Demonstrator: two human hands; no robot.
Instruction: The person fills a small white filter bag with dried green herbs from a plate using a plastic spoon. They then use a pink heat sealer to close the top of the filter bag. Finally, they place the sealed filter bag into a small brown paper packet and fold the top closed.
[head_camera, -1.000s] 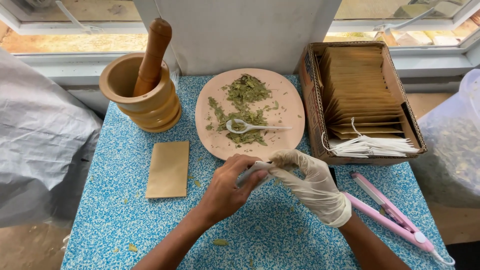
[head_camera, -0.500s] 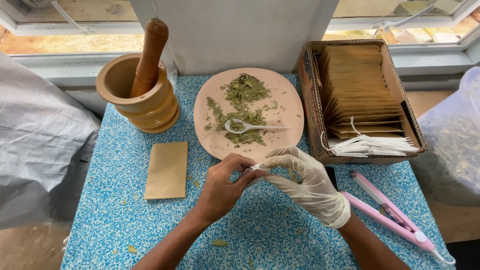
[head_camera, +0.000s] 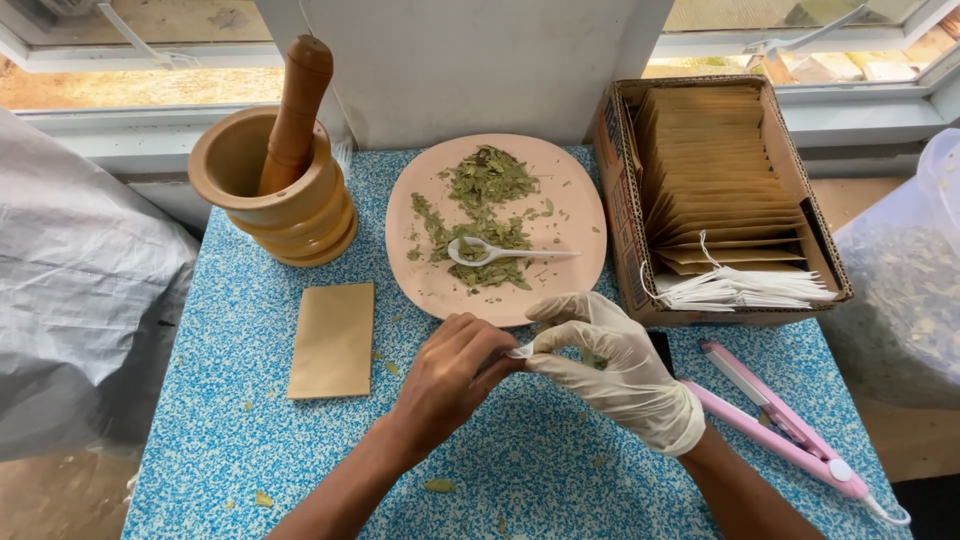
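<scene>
Head view. Nearest the viewer, the bare left hand and the gloved right hand are brought together above the blue speckled tabletop. A small white object, too small to identify with certainty, is pinched between the closed fingertips of both hands; the remaining fingers of the right hand are curled, its thumb and forefinger forming a loop. The step in hand is judged to be the handling of this small piece between the two hands, and a fine, steady pinch would be called for in any further move.

At near right, a pink heat-sealing tool is laid diagonally on the table, apart from the hands. At left, a flat tan paper sachet lies alone, with scattered leaf crumbs beside it.

Farther off, at centre, a pale pink plate is seen to hold crushed dried green leaves, among which a white plastic spoon rests. At far right, an open cardboard box is filled with upright tan sachets; a bundle of white strings is laid across its near end. At far left, a wooden mortar is shown with a wooden pestle leaning inside; its other contents cannot be told.
</scene>
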